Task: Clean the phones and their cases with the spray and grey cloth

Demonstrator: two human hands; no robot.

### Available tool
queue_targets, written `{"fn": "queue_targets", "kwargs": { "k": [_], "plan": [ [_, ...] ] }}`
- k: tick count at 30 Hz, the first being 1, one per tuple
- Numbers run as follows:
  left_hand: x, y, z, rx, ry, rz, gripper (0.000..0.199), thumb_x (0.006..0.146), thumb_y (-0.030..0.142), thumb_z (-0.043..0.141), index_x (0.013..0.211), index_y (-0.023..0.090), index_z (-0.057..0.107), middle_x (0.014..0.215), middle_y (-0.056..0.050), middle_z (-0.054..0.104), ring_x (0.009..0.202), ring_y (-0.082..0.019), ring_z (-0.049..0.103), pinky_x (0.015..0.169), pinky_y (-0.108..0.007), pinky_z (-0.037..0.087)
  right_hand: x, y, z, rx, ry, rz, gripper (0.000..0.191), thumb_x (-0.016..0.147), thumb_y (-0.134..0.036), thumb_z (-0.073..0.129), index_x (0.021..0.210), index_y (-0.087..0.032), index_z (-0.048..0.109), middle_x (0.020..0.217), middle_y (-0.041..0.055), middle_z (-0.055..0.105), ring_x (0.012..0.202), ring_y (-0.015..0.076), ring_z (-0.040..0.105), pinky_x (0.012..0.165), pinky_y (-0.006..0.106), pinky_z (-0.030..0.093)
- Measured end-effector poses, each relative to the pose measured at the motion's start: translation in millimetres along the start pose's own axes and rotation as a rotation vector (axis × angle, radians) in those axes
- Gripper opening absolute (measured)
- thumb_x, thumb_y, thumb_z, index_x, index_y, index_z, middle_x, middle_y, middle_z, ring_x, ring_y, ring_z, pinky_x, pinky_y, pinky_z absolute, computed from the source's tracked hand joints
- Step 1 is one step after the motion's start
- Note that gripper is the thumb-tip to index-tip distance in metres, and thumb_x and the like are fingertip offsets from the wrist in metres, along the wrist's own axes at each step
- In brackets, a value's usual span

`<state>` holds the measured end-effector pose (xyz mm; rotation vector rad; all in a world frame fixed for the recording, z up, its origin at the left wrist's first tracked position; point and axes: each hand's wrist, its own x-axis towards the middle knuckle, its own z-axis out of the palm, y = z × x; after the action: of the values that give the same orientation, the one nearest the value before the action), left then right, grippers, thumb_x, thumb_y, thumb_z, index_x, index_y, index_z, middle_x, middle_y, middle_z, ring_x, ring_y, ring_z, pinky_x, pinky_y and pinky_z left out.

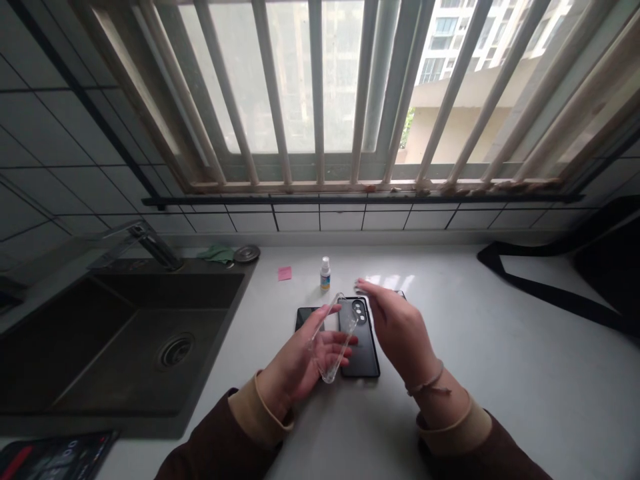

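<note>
My left hand [293, 363] holds a clear flexible phone case [334, 338] upright by its edge, with the fingers spread behind it. My right hand [397, 327] hangs open and empty above the right edge of a black smartphone [363, 350], which lies face down with its camera bump at the far end. A second dark phone [306, 318] lies to its left, partly hidden by my left hand. A dark corner [401, 293] shows behind my right fingers, but I cannot tell what it is. A cord bracelet [427, 380] circles my right wrist.
A small white dropper bottle [325, 273] and a pink sticky note [285, 273] stand behind the phones on the white counter [500, 373]. To the left are a dark sink [125, 347], faucet [155, 245], green cloth [216, 253], and round metal lid [247, 253]. A black bag strap [545, 280] lies right.
</note>
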<state>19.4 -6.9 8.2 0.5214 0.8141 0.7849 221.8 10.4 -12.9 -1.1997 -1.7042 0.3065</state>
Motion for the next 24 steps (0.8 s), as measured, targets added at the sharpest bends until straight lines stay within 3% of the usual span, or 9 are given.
{"fn": "queue_targets", "kwargs": {
  "k": [2,5,7,15,24],
  "plan": [
    [0.3,-1.2,-0.8,0.000,-0.039,-0.046,0.063,0.103,0.057,0.053,0.150,0.015,0.049,0.096,-0.019,0.076,0.072,-0.020,0.072,0.064,-0.027,0.058,-1.9,-1.1,4.0,-0.152,-0.183,-0.145,0.039,0.102,-0.007,0.052,0.131,-0.024,0.072,0.137,0.0101,0.074,0.124,0.0274,0.071,0.106,0.046,0.059],
    [1.5,-3.2,-2.5,0.000,-0.049,-0.053,0.061,0.105,0.056,0.050,0.149,0.013,0.052,0.093,-0.019,0.075,0.070,-0.020,0.072,0.061,-0.026,0.057,-2.7,-3.4,9.4,-0.293,-0.305,-0.136,0.046,0.098,0.002,0.050,0.133,-0.021,0.071,0.136,0.0122,0.072,0.110,0.0264,0.076,0.091,0.039,0.066],
    [1.5,-2.8,-2.8,-0.009,-0.052,-0.028,0.060,0.105,0.055,0.050,0.149,0.014,0.053,0.094,-0.018,0.076,0.071,-0.020,0.072,0.061,-0.026,0.058,-2.1,-5.1,9.5,-0.327,-0.327,-0.118,0.049,0.096,0.004,0.050,0.136,-0.020,0.068,0.134,0.0120,0.072,0.103,0.0245,0.077,0.084,0.035,0.066],
    [-0.6,1.6,-1.1,-0.014,-0.060,0.020,0.058,0.104,0.053,0.053,0.148,0.016,0.053,0.096,-0.018,0.076,0.070,-0.019,0.072,0.060,-0.025,0.058,-0.2,-5.9,4.8,-0.349,-0.346,-0.143,0.056,0.095,0.005,0.054,0.141,-0.024,0.065,0.126,0.0104,0.072,0.097,0.0229,0.076,0.080,0.032,0.064],
    [1.0,-2.1,-2.3,0.031,-0.003,0.117,0.056,0.103,0.050,0.057,0.148,0.018,0.052,0.100,-0.016,0.075,0.074,-0.019,0.072,0.062,-0.025,0.058,-1.4,-6.5,5.4,-0.402,-0.385,-0.111,0.046,0.095,0.004,0.052,0.130,-0.021,0.066,0.115,0.0092,0.069,0.083,0.0190,0.071,0.073,0.030,0.061]
  ]
}}
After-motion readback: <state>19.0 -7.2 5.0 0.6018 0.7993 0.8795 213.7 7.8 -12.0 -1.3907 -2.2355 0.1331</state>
